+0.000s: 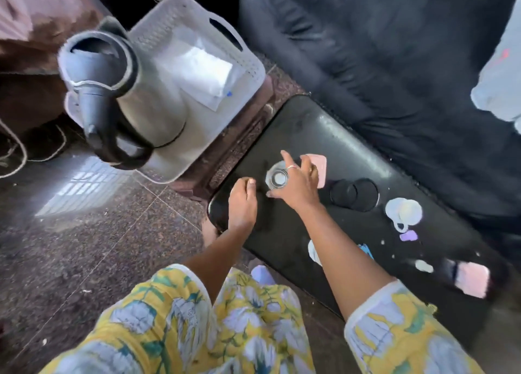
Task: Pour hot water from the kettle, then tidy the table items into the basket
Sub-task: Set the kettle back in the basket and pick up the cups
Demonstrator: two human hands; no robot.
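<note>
Steel kettle [146,103] stood at the white basket's [197,9] near end. Clear glass [277,177] sat on the table [310,125], under my right hand [296,189].

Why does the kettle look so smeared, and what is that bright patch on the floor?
Head view: the kettle is soft, likely motion blur, and stretched by the wide lens near the edge; the bright patch on the floor looks like window light reflected off polished stone; the glass under the right hand is sharper.

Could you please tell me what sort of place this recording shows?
Probably a home living room: a black leather sofa beside a low black table, a polished speckled stone floor, and a white plastic basket.
</note>
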